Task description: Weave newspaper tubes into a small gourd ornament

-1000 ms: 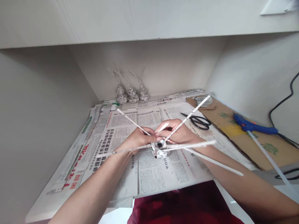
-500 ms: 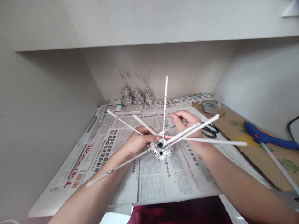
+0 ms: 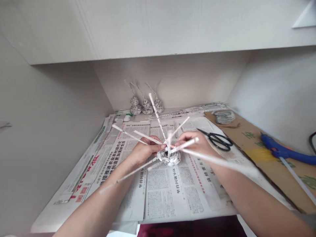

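A small round piece (image 3: 173,160) woven from rolled newspaper is held above the newspaper-covered table, with a dark opening on top. Several white paper sticks (image 3: 159,119) fan out from its rim in all directions. My left hand (image 3: 147,148) is closed on its left side, the thumb lying along the rim. On the right, my right hand (image 3: 195,142) has its fingers pinched together at the rim, on a paper stick where an orange-red patch shows. The fingertips are partly hidden behind other sticks, some of them smeared by motion.
Several finished-looking woven gourd shapes (image 3: 147,107) stand by the back wall, beside a bundle of paper sticks (image 3: 187,111). Black-handled scissors (image 3: 218,140) lie right of my right hand. A blue glue gun (image 3: 283,149) and a grey crumpled lump (image 3: 224,116) rest on cardboard (image 3: 254,138).
My right hand has come down and in to the rim, its fingers closing there. The sticks have turned and the upright one leans left. The scissors show more fully; the view has shifted slightly.
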Action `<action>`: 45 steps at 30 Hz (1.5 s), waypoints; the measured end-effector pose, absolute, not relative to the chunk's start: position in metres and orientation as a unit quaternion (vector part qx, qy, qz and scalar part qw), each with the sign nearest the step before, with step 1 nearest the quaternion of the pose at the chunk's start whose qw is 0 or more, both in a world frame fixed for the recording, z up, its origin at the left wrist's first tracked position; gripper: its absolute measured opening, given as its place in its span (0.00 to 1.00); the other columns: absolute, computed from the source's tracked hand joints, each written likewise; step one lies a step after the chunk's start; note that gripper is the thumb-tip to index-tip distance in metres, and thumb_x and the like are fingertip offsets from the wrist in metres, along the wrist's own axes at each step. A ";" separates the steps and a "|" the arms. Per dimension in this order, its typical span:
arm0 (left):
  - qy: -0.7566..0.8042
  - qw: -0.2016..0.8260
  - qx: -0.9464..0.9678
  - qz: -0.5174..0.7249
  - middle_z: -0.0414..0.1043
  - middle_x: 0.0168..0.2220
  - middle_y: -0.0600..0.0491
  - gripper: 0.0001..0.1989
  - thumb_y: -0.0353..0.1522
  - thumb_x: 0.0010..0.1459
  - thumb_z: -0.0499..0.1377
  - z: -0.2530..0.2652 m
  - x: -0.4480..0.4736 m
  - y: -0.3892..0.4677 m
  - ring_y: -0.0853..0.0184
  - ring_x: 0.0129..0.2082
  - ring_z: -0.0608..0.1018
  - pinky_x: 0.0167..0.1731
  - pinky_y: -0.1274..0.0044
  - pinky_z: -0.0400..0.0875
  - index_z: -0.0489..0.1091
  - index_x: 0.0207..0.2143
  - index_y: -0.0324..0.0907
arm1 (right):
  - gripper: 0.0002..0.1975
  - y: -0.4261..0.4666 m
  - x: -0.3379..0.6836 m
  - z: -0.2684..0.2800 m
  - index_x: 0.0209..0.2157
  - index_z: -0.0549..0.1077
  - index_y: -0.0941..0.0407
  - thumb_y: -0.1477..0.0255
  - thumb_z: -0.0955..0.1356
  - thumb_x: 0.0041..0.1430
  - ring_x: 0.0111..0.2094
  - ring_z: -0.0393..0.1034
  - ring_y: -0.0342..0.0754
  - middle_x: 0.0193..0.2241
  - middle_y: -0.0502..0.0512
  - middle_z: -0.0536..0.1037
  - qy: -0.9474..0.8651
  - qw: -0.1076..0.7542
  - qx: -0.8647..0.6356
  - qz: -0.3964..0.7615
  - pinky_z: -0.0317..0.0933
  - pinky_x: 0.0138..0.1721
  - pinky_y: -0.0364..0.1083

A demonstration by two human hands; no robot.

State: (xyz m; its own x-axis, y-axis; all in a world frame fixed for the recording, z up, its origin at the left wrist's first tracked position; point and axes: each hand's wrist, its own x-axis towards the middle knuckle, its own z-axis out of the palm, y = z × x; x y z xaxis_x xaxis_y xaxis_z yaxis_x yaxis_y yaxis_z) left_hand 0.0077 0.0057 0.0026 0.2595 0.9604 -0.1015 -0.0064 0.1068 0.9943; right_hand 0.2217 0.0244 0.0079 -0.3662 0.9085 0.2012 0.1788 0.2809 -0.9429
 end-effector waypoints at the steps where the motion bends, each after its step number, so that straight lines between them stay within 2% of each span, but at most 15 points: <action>1: 0.456 0.579 0.549 0.394 0.71 0.20 0.55 0.10 0.34 0.42 0.68 0.004 0.007 0.006 0.72 0.21 0.70 0.21 0.80 0.63 0.73 0.26 0.38 | 0.12 0.025 0.221 0.006 0.28 0.78 0.57 0.63 0.75 0.44 0.24 0.69 0.46 0.23 0.52 0.76 -0.683 0.357 -0.376 0.515 0.64 0.25 0.45; 3: 0.466 0.560 0.571 0.379 0.71 0.20 0.55 0.09 0.34 0.42 0.68 0.007 0.006 0.005 0.72 0.20 0.70 0.22 0.80 0.64 0.74 0.25 0.38 | 0.15 0.026 0.217 0.002 0.32 0.78 0.59 0.65 0.76 0.42 0.26 0.71 0.45 0.26 0.53 0.77 -0.661 0.299 -0.353 0.590 0.65 0.27 0.45; 9: 0.500 0.501 0.590 0.388 0.75 0.24 0.52 0.09 0.34 0.44 0.67 0.008 0.009 0.000 0.70 0.22 0.73 0.25 0.78 0.65 0.75 0.27 0.38 | 0.18 0.023 0.209 -0.007 0.33 0.76 0.61 0.65 0.76 0.42 0.24 0.73 0.46 0.26 0.55 0.78 -0.606 0.287 -0.372 0.642 0.68 0.24 0.45; 15: 0.492 0.487 0.601 0.400 0.74 0.24 0.52 0.09 0.34 0.46 0.65 0.003 0.015 -0.001 0.70 0.24 0.73 0.25 0.78 0.64 0.74 0.27 0.37 | 0.13 0.018 0.205 -0.014 0.27 0.74 0.59 0.64 0.75 0.44 0.21 0.70 0.43 0.21 0.52 0.76 -0.611 0.334 -0.455 0.555 0.62 0.19 0.41; 19: 0.491 0.493 0.584 0.419 0.75 0.25 0.52 0.10 0.36 0.46 0.66 0.000 0.018 0.001 0.70 0.24 0.73 0.26 0.78 0.64 0.75 0.28 0.37 | 0.11 0.018 0.203 -0.013 0.25 0.74 0.58 0.65 0.74 0.45 0.19 0.67 0.42 0.18 0.50 0.74 -0.621 0.357 -0.454 0.530 0.59 0.18 0.41; 24: 0.485 0.494 0.581 0.428 0.76 0.27 0.50 0.12 0.36 0.45 0.67 0.000 0.021 0.001 0.68 0.26 0.75 0.29 0.77 0.67 0.75 0.29 0.36 | 0.09 0.012 0.199 -0.001 0.26 0.72 0.57 0.68 0.73 0.47 0.21 0.68 0.42 0.20 0.49 0.74 -0.584 0.405 -0.446 0.544 0.62 0.22 0.41; 27: 0.475 0.498 0.579 0.438 0.77 0.27 0.50 0.10 0.34 0.45 0.67 -0.001 0.021 0.001 0.68 0.27 0.75 0.31 0.77 0.68 0.75 0.29 0.36 | 0.08 0.012 0.199 0.000 0.29 0.72 0.57 0.67 0.71 0.51 0.19 0.67 0.41 0.19 0.49 0.74 -0.559 0.411 -0.435 0.575 0.61 0.20 0.41; 30: 0.470 0.493 0.578 0.450 0.76 0.26 0.52 0.09 0.33 0.45 0.67 -0.003 0.022 0.001 0.69 0.26 0.75 0.28 0.78 0.68 0.75 0.29 0.37 | 0.11 0.017 0.202 -0.004 0.30 0.71 0.58 0.65 0.71 0.53 0.18 0.68 0.41 0.20 0.51 0.75 -0.499 0.416 -0.405 0.643 0.61 0.17 0.40; 35: 0.469 0.487 0.588 0.444 0.76 0.25 0.52 0.09 0.33 0.44 0.67 -0.001 0.024 -0.001 0.70 0.25 0.75 0.27 0.79 0.68 0.74 0.28 0.36 | 0.12 0.023 0.207 -0.010 0.29 0.71 0.60 0.65 0.71 0.54 0.19 0.70 0.41 0.22 0.52 0.75 -0.446 0.342 -0.373 0.738 0.65 0.18 0.39; 38: 0.467 0.484 0.597 0.438 0.76 0.25 0.52 0.09 0.33 0.46 0.67 0.003 0.023 -0.003 0.69 0.25 0.75 0.27 0.79 0.68 0.74 0.28 0.36 | 0.12 0.023 0.211 -0.010 0.30 0.71 0.60 0.65 0.70 0.55 0.19 0.71 0.42 0.22 0.52 0.75 -0.462 0.310 -0.365 0.747 0.67 0.19 0.40; 41: 0.462 0.493 0.601 0.427 0.76 0.25 0.51 0.09 0.33 0.46 0.66 0.008 0.021 -0.004 0.68 0.25 0.75 0.27 0.78 0.68 0.74 0.28 0.36 | 0.13 0.023 0.215 -0.008 0.36 0.71 0.60 0.70 0.73 0.51 0.22 0.72 0.41 0.25 0.53 0.77 -0.502 0.272 -0.343 0.746 0.70 0.23 0.40; 45: 0.455 0.488 0.622 0.410 0.76 0.26 0.51 0.09 0.34 0.46 0.67 0.009 0.017 -0.002 0.68 0.27 0.76 0.29 0.78 0.68 0.74 0.28 0.36 | 0.13 0.023 0.217 -0.005 0.36 0.70 0.60 0.72 0.74 0.49 0.21 0.70 0.39 0.24 0.51 0.76 -0.546 0.245 -0.317 0.735 0.66 0.21 0.38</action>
State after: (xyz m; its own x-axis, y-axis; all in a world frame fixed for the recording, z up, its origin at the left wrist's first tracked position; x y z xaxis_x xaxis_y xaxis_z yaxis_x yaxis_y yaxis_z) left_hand 0.0166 -0.0025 0.0088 0.2493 0.9661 0.0667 0.1655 -0.1103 0.9800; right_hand 0.2173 0.0229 -0.0055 -0.6788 0.7067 -0.1993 -0.0132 -0.2831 -0.9590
